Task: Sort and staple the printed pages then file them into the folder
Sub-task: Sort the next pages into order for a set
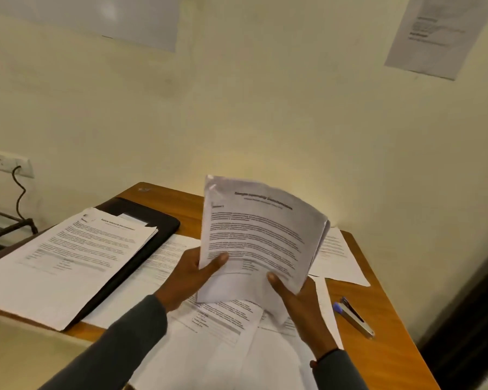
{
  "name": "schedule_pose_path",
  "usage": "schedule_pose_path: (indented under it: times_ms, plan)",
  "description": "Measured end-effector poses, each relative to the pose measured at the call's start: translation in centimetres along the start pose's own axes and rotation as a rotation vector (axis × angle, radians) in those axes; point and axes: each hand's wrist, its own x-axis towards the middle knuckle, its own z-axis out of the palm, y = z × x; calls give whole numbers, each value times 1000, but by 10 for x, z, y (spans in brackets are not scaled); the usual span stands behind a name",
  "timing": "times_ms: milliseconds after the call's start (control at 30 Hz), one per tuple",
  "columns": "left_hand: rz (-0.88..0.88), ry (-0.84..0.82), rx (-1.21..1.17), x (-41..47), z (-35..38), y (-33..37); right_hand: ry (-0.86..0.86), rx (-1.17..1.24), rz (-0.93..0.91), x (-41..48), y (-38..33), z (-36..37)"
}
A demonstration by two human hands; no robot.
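one bundle up in both hands, stapler parked on the right

the bundle of pages (pixel 261 235) is lifted clear of the desk (pixel 378 347) and tilted up toward the camera. the left hand (pixel 193 277) grips its lower left edge with the thumb across the front, and the right hand (pixel 296 302) grips the lower right the same way. my guess is that's for squaring the edges or checking the top page. the top left corner looks creased, but i can't tell if there's a staple in it.

counts:
- one held bundle
- one stack (pixel 76 257) lying on the one black folder (pixel 152 229) at left, probably the ready-to-file pile
- one stapler (pixel 354 316) flat on the desk, near the right hand for an easy grab
- loose sheets (pixel 237 333) overlapping under the hands, too layered to count
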Motion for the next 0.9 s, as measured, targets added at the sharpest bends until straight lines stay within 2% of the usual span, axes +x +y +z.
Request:
schedule_pose_path:
  times_ms: [133, 300, 400, 500, 567, 700, 900]
  plan:
    - [59, 52, 74, 8, 2, 21, 56, 8, -54, 9, -19, 2]
    - [127, -56, 145, 11, -13, 54, -70, 113, -23, 18, -54, -12]
    - [31, -138, 172, 5, -25, 51, 20, 178, 35, 22, -61, -16]
    - [-148, -218, 147, -1, -37, 34, 180, 158, 102, 26, -54, -22]
    - [-247, -278, 153, -2, -46, 24, 228, 127, 145, 28, -46, -25]
    - [-422, -390, 184, 3, -53, 19, 201, 54, 270, 22, -24, -28]
    - [-516, -362, 232, 3, -60, 13, 87, 1, 321, 12, -5, -28]
